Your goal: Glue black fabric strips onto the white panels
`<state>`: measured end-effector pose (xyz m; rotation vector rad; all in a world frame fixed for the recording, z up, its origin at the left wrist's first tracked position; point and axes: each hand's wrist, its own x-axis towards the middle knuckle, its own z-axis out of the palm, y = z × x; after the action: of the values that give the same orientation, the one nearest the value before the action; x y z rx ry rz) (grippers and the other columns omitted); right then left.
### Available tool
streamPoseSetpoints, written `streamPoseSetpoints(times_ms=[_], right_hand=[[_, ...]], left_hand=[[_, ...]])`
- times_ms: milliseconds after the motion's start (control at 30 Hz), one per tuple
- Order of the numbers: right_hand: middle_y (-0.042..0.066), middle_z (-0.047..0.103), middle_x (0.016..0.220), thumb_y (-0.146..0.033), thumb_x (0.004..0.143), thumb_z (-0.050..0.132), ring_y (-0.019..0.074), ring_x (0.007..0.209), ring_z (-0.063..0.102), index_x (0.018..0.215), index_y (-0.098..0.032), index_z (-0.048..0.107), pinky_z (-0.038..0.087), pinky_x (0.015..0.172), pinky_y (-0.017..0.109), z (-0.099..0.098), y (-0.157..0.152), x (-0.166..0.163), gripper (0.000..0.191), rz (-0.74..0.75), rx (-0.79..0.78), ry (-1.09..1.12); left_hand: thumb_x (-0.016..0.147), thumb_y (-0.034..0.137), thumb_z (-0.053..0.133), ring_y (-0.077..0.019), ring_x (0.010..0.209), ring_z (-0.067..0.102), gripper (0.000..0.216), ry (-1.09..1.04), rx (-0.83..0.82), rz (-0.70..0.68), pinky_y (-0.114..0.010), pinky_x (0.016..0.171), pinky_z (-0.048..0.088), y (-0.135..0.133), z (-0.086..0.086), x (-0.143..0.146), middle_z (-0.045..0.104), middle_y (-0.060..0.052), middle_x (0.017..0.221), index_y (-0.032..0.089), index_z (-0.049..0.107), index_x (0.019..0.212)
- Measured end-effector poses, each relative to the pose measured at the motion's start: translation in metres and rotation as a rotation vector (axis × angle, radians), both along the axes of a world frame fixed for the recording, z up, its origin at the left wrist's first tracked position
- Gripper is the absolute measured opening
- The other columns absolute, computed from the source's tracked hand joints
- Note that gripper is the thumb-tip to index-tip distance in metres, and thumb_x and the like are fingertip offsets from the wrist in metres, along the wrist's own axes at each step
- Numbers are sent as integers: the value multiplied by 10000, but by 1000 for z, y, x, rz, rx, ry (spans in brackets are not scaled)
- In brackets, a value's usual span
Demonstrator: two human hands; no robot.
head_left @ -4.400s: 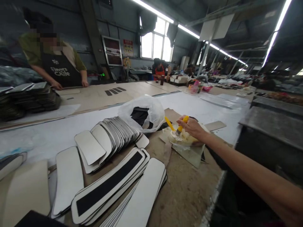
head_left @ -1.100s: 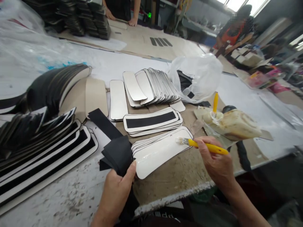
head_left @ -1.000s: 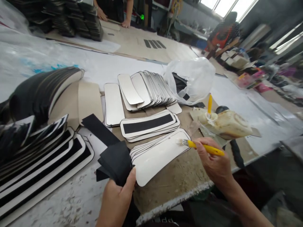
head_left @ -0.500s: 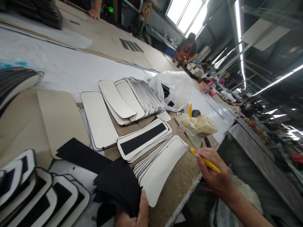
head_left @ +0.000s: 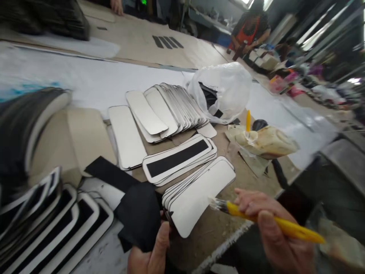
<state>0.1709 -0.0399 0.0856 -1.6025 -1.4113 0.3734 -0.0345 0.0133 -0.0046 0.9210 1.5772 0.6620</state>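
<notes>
In the head view, taking its middle as the clock's centre, the right hand [head_left: 273,224] is at four o'clock, gripping a yellow-handled brush [head_left: 235,210] between thumb and fingers, with the bristles pointing toward nine. The bristle tip is beside the lower-right edge of a white panel [head_left: 202,198], the top one of a fanned pile at five o'clock; with the blur, I cannot tell whether they touch. The left hand [head_left: 151,255], near seven, holds a bunch of black strips [head_left: 139,213], its fingers close to the pile's lower-left end.

Just below the centre, at six, lies a panel with a black band [head_left: 178,158], on top of similar panels. White panels [head_left: 148,114] overlap in a row toward eleven. At two is a translucent plastic bag [head_left: 225,91] with black pieces inside. At three, a second yellow handle [head_left: 248,120] stands upright at a yellowish container [head_left: 273,140]. More black-banded panels [head_left: 80,228] are heaped at eight. A person in a red apron [head_left: 251,32] is at one, and another person's hand [head_left: 116,6] shows at eleven.
</notes>
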Motion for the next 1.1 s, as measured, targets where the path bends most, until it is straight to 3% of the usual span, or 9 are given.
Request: streamPoseSetpoints(times_ms=[100,167,300,433,600,733,867,1000,1100], right_hand=[[6,552,700,-293,936,390,151,681,581,778,-222,542,513,660,278,-2,8,12,231,42,-216,166],[-11,515,617,-375,915,431,120,546,523,750,-208,552,446,491,217,-9,23,8,264,167,-435,190],[-30,491,586,-475,851,502,101,524,491,692,-193,521,408,482,206,-16,48,-32,325,465,-616,338],[-80,446,424,-500,793,572,101,379,468,670,-214,424,372,392,207,-21,49,-66,344,689,-802,708],[-88,452,416,-477,812,550,115,331,471,716,-223,427,378,347,222,-29,36,-74,298,697,-755,875],[-70,465,439,-481,845,484,123,348,488,696,-222,442,418,375,246,-29,30,-77,302,729,-740,723],[-75,433,424,-491,871,409,132,343,468,721,-233,439,401,367,250,-26,28,-77,300,755,-814,550],[-24,496,505,-412,867,435,131,474,490,610,-209,465,405,475,251,-21,30,-74,329,568,-537,61],[-4,518,535,-415,844,481,140,527,506,567,-198,480,427,514,257,-15,33,-67,352,364,-325,-24]], left_hand=[[764,551,559,-133,531,477,385,-150,67,203,-246,531,391,-5,26,-7,584,-11,596,177,629,709],[793,523,538,-117,484,443,364,-272,109,324,-234,471,360,-15,42,-4,579,-1,581,171,633,797],[819,462,527,-133,459,479,360,-319,198,272,-248,475,384,-41,55,11,566,-21,505,156,640,668],[763,443,619,-145,480,524,323,-347,166,247,-253,511,421,-66,47,19,595,-25,509,167,643,597],[760,457,627,-157,521,568,326,-329,187,181,-254,551,451,-78,29,12,633,-38,548,153,673,650],[754,477,631,-175,568,603,353,-378,155,186,-269,598,478,-83,22,5,682,-75,629,133,681,698],[804,461,578,-193,624,630,370,-628,11,175,-289,621,495,-85,29,-1,698,-106,715,105,678,824],[806,400,600,-184,636,638,330,-841,-122,201,-286,636,506,-83,34,-8,703,-119,773,90,667,900],[780,371,644,-179,639,633,288,-846,-133,250,-276,633,502,-82,29,-12,686,-101,729,91,662,843]])
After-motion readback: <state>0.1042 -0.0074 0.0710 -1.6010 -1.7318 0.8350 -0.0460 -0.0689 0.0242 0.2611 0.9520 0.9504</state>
